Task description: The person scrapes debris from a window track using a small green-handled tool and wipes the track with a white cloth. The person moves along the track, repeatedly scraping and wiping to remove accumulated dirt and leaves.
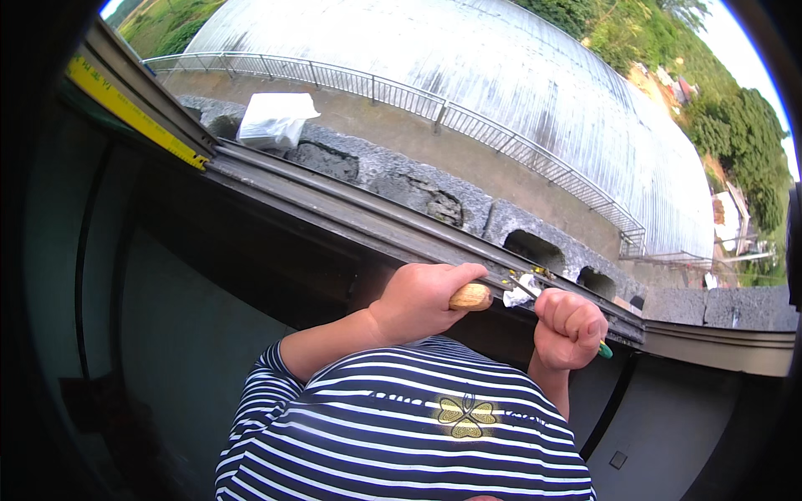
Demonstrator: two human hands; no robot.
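My left hand [416, 297] is closed around a wooden handle [471, 297] at the metal window track [351, 222]; the far part of that tool is hidden. My right hand [570, 327] makes a fist around a screwdriver-like tool with a green and yellow handle [604, 349]. Its thin dark shaft [525, 287] points to the upper left, over a crumpled white tissue [517, 295] on the track between my hands. Small yellow bits and dark debris [540, 272] lie beside the tissue.
Outside the track runs a ledge of grey hollow blocks [426, 194], bearing a stack of white tissues [276, 119] at the left. Beyond are a metal railing [376, 87] and a large corrugated roof [501, 75]. A yellow strip with writing [138, 116] marks the left window frame.
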